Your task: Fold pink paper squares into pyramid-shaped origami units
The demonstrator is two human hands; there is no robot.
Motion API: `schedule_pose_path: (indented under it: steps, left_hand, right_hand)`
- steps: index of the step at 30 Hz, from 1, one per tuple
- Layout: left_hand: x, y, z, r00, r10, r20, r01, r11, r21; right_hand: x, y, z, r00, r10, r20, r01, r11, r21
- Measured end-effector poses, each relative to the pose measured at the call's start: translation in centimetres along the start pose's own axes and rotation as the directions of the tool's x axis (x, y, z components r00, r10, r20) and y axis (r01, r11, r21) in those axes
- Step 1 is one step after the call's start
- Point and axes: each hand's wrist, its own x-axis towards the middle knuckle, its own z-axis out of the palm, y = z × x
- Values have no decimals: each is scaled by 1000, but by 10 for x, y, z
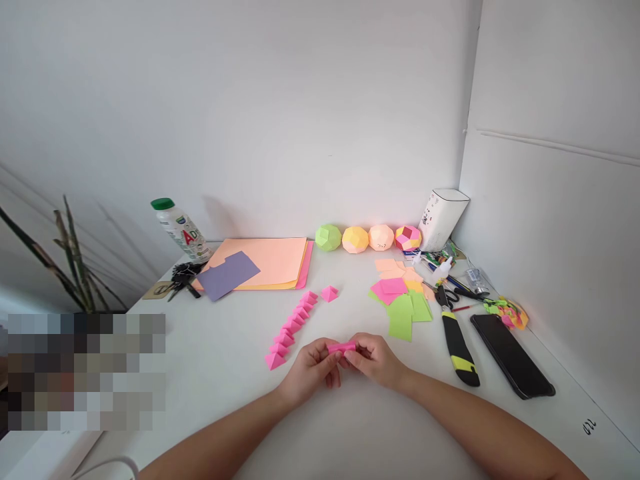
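Between my two hands is a small folded piece of pink paper [342, 348], held level above the table. My left hand [316, 365] pinches its left end, and my right hand [374, 359] pinches its right end; the fingertips partly cover it. Just beyond my left hand, several pink folded paper pyramids [296, 323] run in a slanting row across the table. One more pink pyramid [329, 293] sits apart at the far end of that row. To the right lie loose green, pink, yellow and peach paper pieces [401, 319].
Several faceted paper balls [328, 237] line the wall beside a white box [443, 217]. Peach paper sheets [265, 257], a purple piece [227, 275], a bottle [183, 230] and keys [186, 277] stand left. A utility knife [460, 347], scissors [445, 297] and phone [513, 355] lie right.
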Motion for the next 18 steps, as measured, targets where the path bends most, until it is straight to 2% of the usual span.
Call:
schedule_pose_path:
  steps: [6, 13, 18]
  left_hand:
    - [0, -1, -1, 1000, -8, 6, 8, 1000, 11]
    - [-1, -2, 0, 997, -71, 19, 69, 993, 92]
    - [-3, -3, 1, 998, -58, 13, 55, 987, 151]
  right_hand:
    - [1, 1, -1, 998, 65, 7, -65, 996, 57]
    - [0, -1, -1, 999, 49, -20, -48, 997, 58]
    - [-1, 0, -1, 998, 55, -8, -55, 997, 46]
